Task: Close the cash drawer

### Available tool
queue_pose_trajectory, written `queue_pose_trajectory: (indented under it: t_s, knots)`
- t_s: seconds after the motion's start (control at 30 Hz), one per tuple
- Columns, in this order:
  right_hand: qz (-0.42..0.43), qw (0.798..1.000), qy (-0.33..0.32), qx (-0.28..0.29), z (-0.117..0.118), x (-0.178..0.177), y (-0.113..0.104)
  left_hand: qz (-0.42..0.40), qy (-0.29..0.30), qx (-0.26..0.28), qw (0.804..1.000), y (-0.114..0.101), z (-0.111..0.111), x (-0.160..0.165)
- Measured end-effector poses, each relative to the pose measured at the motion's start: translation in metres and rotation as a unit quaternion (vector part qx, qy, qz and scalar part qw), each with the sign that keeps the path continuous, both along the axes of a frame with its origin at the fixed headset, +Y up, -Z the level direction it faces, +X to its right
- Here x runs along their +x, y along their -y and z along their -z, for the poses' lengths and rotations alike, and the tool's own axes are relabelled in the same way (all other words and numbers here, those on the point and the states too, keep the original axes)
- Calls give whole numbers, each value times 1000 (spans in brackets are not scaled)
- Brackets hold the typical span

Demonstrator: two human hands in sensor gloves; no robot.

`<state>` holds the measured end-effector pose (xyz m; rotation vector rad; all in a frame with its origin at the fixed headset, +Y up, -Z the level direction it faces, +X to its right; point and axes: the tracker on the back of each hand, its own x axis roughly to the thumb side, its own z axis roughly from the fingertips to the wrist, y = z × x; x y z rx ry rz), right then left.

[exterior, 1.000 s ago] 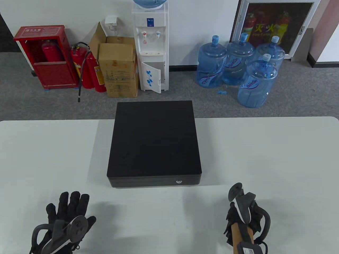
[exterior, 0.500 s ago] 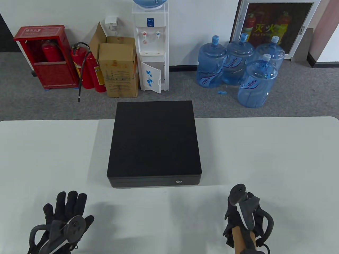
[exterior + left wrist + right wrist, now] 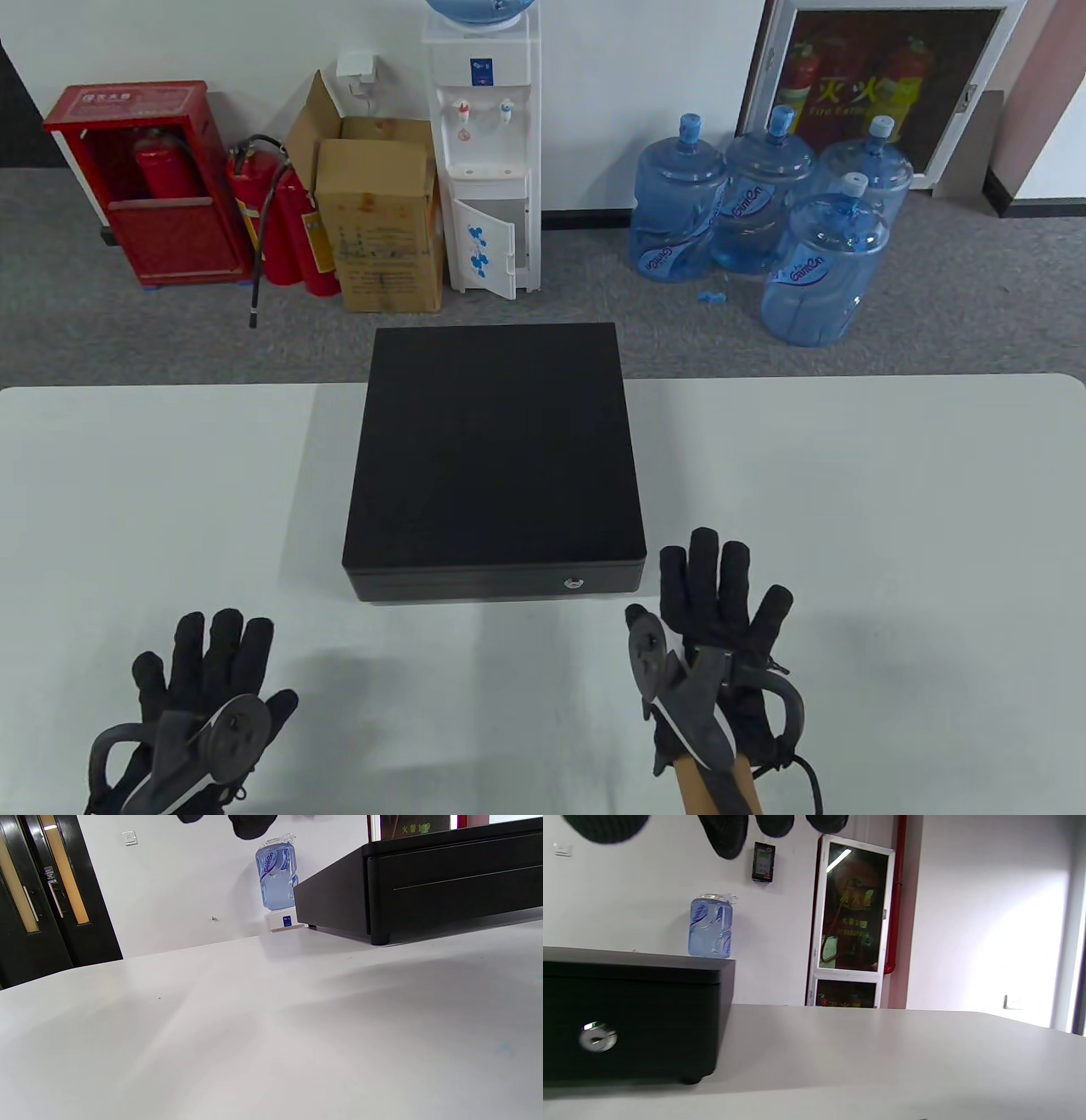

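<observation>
Both hands hold nothing, fingers spread flat: the left hand (image 3: 208, 688) lies near the drawer's (image 3: 496, 458) front-left corner, the right hand (image 3: 717, 628) just beside its front-right corner. That drawer sits shut mid-table (image 3: 891, 509), its lock (image 3: 574, 582) facing the hands.

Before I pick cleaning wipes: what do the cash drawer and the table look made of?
Cash drawer: probably painted sheet metal with a matte, finely textured black finish; no glare on top, crisp edges, silver metal lock. Table: smooth white top, laminate or plastic by its soft sheen; cannot tell which.
</observation>
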<state>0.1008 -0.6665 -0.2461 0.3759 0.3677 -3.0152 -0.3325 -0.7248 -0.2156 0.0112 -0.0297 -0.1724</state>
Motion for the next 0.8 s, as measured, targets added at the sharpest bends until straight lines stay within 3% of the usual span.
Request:
queue_pose_trajectory:
  t_s: [0.47, 0.8]
  knots:
    - [-10, 999, -34, -16, 5, -42, 47, 3, -5, -3, 1000, 0, -1, -1]
    - [-5, 999, -44, -29, 6, -38, 70, 9, -10, -9, 1000, 0, -1, -1]
